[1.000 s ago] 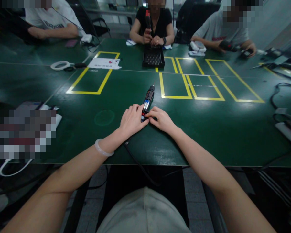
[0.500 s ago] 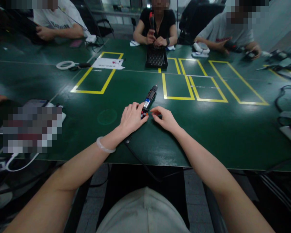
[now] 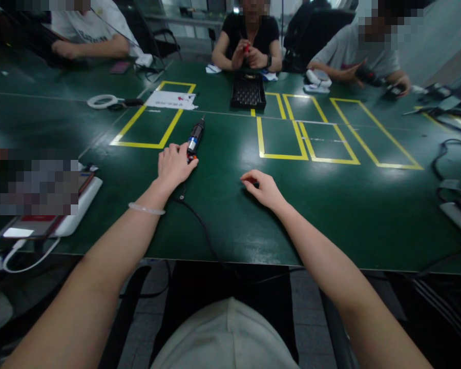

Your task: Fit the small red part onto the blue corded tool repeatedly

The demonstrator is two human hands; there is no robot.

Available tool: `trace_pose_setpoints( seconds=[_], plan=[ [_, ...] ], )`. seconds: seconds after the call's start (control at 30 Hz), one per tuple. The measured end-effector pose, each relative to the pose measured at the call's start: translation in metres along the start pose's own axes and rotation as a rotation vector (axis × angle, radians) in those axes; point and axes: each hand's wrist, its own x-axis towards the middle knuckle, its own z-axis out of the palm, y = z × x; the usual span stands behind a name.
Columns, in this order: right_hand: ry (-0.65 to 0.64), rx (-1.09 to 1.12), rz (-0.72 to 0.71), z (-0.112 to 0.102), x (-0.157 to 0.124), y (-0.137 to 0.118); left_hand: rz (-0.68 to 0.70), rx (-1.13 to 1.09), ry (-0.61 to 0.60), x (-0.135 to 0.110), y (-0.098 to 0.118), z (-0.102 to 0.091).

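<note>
Screwdriver (image 3: pixel 195 136) lies flat beyond the left hand (image 3: pixel 174 167), which grips its rear end, leaving the bit free and pointing away. Cord (image 3: pixel 198 220) trails back between the arms. Right hand (image 3: pixel 264 189) rests apart, fingers curled; contents indiscernible.

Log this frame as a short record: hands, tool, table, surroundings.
left hand: grasps the rear end of the electric screwdriver, which lies on the table
right hand: rests on the green table, apart from the tool; thumb and forefinger pinched, anything between them too small to tell
cable: runs from the tool toward the near table edge
beyond: black tray, paper sheet, other people seated
</note>
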Motion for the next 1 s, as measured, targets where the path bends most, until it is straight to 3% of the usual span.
trace_pose_setpoints(
  seconds=[0.23, 0.4, 0.57, 1.0],
  plan=[
    [-0.003, -0.013, -0.015, 0.001, -0.001, 0.000, -0.182, -0.041, 0.052, 0.026, -0.056, 0.000],
    [0.015, -0.018, -0.025, 0.003, -0.001, 0.004, -0.294, -0.025, 0.064, 0.031, -0.080, -0.004],
    [-0.011, -0.018, -0.022, 0.003, -0.001, 0.003, -0.281, -0.023, 0.152, 0.029, -0.086, -0.002],
    [-0.014, -0.013, -0.027, 0.003, -0.001, 0.000, -0.291, -0.117, 0.203, 0.030, -0.079, -0.001]
  ],
)
